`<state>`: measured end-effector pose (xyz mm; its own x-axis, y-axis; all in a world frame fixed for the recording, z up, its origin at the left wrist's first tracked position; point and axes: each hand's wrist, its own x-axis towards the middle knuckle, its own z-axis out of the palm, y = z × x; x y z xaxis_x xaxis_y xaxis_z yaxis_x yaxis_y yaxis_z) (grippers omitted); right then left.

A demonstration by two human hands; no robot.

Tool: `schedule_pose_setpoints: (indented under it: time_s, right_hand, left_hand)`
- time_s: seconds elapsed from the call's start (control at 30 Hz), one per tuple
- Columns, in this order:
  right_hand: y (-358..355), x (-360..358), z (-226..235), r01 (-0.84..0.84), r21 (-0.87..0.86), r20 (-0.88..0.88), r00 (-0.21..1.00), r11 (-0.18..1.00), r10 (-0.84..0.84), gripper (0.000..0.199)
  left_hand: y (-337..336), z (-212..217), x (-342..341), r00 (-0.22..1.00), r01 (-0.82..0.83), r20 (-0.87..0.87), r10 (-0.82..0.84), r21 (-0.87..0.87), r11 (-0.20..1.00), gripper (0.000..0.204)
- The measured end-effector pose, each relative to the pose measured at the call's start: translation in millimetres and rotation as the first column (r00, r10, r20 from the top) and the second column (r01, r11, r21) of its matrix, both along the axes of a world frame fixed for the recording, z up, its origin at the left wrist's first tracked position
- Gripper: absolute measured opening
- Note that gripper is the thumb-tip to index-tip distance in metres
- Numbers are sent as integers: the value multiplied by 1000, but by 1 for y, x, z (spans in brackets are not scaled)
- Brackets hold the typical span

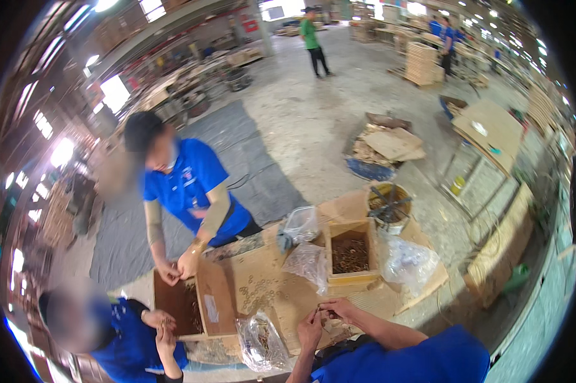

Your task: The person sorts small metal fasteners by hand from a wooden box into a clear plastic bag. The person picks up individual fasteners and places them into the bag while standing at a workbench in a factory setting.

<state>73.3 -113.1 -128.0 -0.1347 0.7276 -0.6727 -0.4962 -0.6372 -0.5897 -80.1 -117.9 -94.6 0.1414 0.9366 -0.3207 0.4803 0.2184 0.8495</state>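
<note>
Over the near edge of the cardboard-covered table (300, 300), my left hand (309, 329) and my right hand (340, 310) meet with fingers pinched together. A small dark piece shows between the fingertips, too small to name. Just beyond them stands a wooden box (331, 281) holding a heap of small brownish metal hardware (350, 256). Left of my hands lies a clear plastic bag (261, 341) with small metal pieces inside. Many small rings (256, 290), like washers, are scattered flat on the cardboard beyond that bag.
Two co-workers in blue shirts (195, 182) (119, 338) handle small things by a divided wooden box (212, 306) at the left. Crumpled clear bags (410, 262) (307, 265) flank the hardware box, with a bucket (396, 201) behind. A scrap-filled blue container (371, 167) stands on the floor.
</note>
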Motion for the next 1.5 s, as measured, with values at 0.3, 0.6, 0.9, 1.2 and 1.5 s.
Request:
schedule_pose_setpoints:
  time_s: [0.3,0.6,0.9,1.2,1.5]
  right_hand:
    - [-6,-3,12,-201,234,301,945,951,126,20]
    - [1,11,29,-48,115,-86,995,992,58,15]
    - [1,18,41,-183,233,22,983,955,183,13]
    - [5,18,43,-261,350,75,965,900,251,21]
    - [13,9,63,-707,302,801,552,639,232,27]
  left_hand:
    - [1,5,-5,978,172,129,-164,-51,984,43]
    - [27,18,-5,933,336,174,-315,-108,936,48]
    - [35,56,5,907,407,186,-378,-158,900,61]
    - [26,81,-12,822,226,570,-15,-302,926,54]
    - [43,33,-28,960,218,125,-251,229,949,21]
